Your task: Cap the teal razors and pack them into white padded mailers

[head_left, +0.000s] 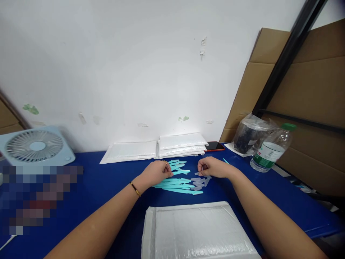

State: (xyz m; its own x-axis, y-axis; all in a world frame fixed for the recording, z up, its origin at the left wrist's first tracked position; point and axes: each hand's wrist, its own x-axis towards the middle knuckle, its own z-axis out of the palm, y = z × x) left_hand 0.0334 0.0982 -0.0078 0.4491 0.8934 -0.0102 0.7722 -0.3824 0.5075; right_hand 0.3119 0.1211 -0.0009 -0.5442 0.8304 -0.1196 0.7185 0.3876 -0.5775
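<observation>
Several turquoise sticks (175,186) lie in a loose pile on the blue table (88,194), with more of them crossing just behind. Beside their right ends is a small group of translucent caps (201,182). My left hand (157,173) pinches a turquoise stick at the pile's left side, its fingertips pressed together. My right hand (212,167) is closed over the caps, fingers curled inward; what it holds is too small to make out. Nearest to me lies a white padded envelope (196,230).
Stacked white envelopes (182,144) lie against the wall, with a phone (214,146) beside them. A light-blue fan (37,145) stands at left. On the right are a bottle (272,151) and a bagged dark item (245,136). One stick (225,161) lies behind my right wrist.
</observation>
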